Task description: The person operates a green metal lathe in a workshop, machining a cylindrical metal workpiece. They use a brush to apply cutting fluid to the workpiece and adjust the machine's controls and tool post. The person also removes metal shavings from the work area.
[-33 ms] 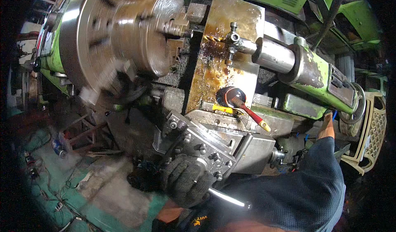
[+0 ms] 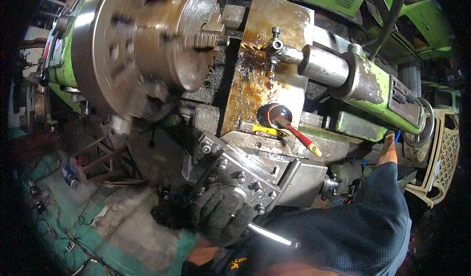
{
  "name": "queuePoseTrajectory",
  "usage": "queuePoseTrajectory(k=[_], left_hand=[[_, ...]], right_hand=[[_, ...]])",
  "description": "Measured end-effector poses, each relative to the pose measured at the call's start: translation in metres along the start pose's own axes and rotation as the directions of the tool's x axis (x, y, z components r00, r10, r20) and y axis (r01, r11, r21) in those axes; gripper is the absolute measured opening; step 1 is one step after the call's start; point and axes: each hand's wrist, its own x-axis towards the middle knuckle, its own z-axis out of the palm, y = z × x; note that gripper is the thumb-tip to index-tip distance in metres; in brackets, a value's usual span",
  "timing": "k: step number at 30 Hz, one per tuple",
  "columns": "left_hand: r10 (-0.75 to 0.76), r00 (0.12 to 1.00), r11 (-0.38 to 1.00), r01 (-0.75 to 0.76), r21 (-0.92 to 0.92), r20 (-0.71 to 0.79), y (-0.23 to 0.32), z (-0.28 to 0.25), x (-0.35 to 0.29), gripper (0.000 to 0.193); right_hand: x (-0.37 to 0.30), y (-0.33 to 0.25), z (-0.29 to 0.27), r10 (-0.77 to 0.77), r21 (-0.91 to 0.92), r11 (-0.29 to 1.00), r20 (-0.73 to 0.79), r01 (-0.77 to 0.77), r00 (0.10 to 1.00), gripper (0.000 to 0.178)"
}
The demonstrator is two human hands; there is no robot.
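Note:
My left hand [image 2: 221, 214], in a dark grey knitted glove, rests on the near side of the square tool post [image 2: 235, 170] with fingers curled round the root of its shiny lever [image 2: 272, 234]. My right hand [image 2: 390, 136] reaches far right beside the green tailstock [image 2: 375, 82]; its fingers are hidden behind it, near the handwheel [image 2: 428, 121]. The large lathe chuck [image 2: 147, 40] at the upper left is blurred by spinning. A twist drill [image 2: 252, 46] in a holder [image 2: 289, 55] on the tailstock quill [image 2: 326, 66] points toward the chuck, its tip apart from it.
Across the carriage lies an oily metal plate [image 2: 274, 18]. On it stand a cup of dark liquid [image 2: 277, 110], a red-handled brush [image 2: 299, 137] leaning in it, and a yellow tool [image 2: 264, 128]. A beige plastic stool [image 2: 439, 153] stands at right; cables [image 2: 64, 236] lie at lower left.
The chuck has turned, so its blurred jaws sit at different places. Both arms, the drill and the brush look unmoved.

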Motion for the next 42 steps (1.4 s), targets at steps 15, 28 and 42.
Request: queuePoseTrajectory(k=[15, 28, 42], left_hand=[[0.029, 1.0, 0.999, -0.029, -0.034, -0.012, 0.002, -0.009, -0.005, 0.025], [0.089, 0.996, 0.995, -0.087, -0.049, 0.023, 0.005, -0.005, -0.004, 0.031], [0.114, 0.981, 0.993, -0.113, 0.014, -0.158, 0.014, -0.014, -0.004, 0.043]], right_hand=[[-0.041, -0.003, -0.003, 0.039, -0.002, 0.999, 0.001, -0.039, 0.999, 0.041], [-0.014, -0.019, 0.017, -0.016, -0.037, 0.999, 0.009, 0.017, 1.0, 0.042], [0.013, -0.084, 0.02, 0.11, 0.439, 0.889, 0.062, -0.126, 0.992, 0.032]])
